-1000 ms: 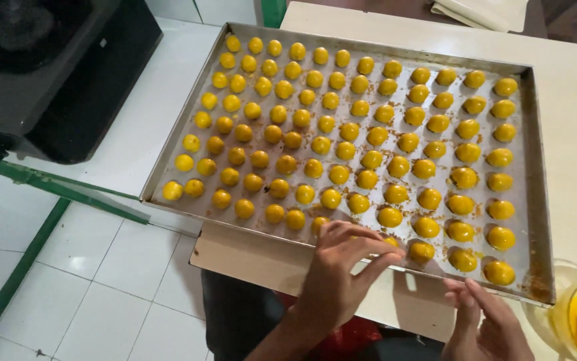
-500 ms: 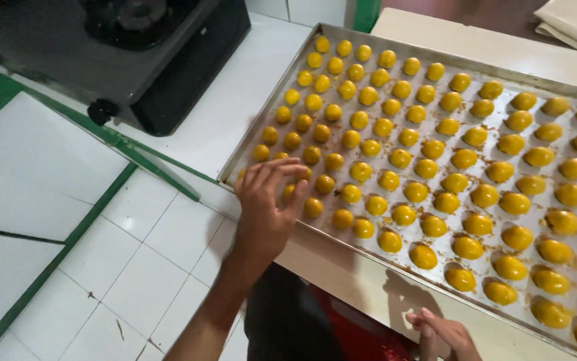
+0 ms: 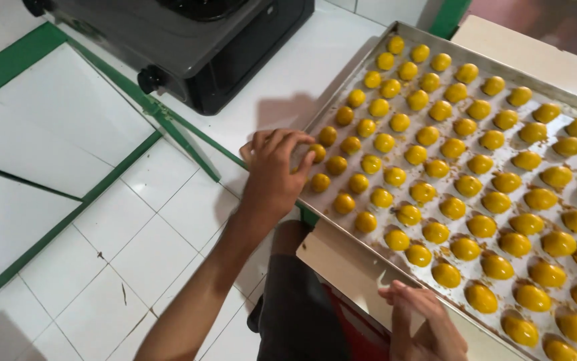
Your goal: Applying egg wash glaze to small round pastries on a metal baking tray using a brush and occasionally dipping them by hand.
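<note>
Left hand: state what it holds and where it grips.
The left hand grips the metal baking tray at its left corner edge, fingertips beside a yellow pastry ball.

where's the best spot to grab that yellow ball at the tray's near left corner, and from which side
Pinch the yellow ball across its rounded sides from above, coming in over the tray's low left rim. Neighbours crowd its inner side, while the rim side is open; the left hand already reaches from there with its fingers at the ball.
</note>
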